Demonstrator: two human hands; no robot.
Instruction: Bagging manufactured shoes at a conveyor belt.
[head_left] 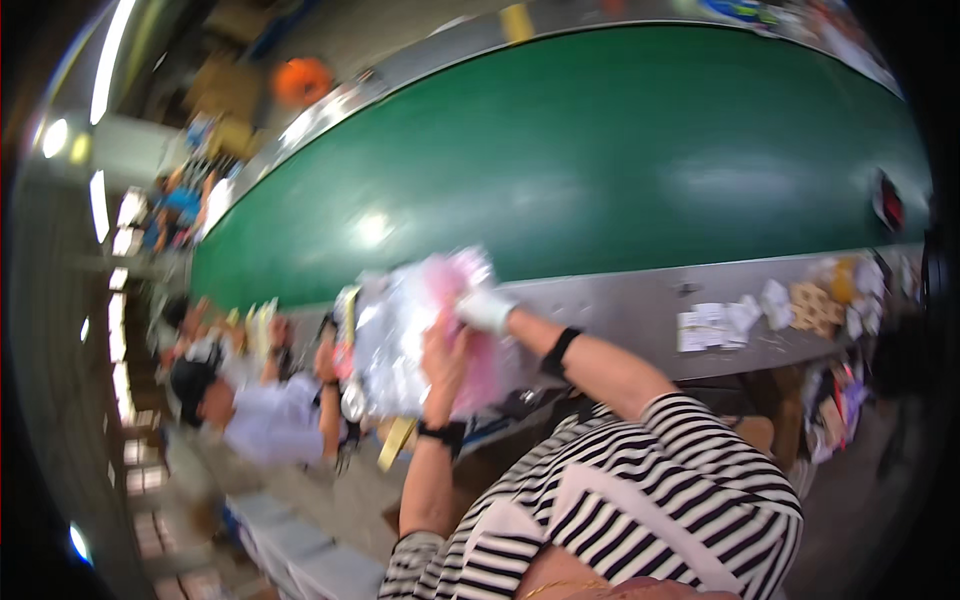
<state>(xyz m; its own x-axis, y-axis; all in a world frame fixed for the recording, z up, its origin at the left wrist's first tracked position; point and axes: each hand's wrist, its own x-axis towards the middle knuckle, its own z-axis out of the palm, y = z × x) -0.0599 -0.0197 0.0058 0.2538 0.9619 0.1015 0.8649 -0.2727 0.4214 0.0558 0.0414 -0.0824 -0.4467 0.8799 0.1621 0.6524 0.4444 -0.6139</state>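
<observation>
Both hands are at a pile of clear plastic bags (395, 345) on the metal ledge beside the green belt. My left hand (443, 362), bare with a black wristband, lies against the pile with its fingers stretched out. A white glove covers my right hand (487, 309), whose fingers are closed at a crumpled pink plastic bag (462, 268). More pink shows beneath and beside my hands. Motion blur hides the fingertips and whatever the bags contain.
A wide green conveyor belt (560, 150) runs past the metal ledge (600, 310). On the ledge at right lie white paper slips (712, 328) and brown honeycomb-like pieces (817, 308). At left a person in a white top (275, 415) works close by. A dark red object (888, 202) sits on the belt.
</observation>
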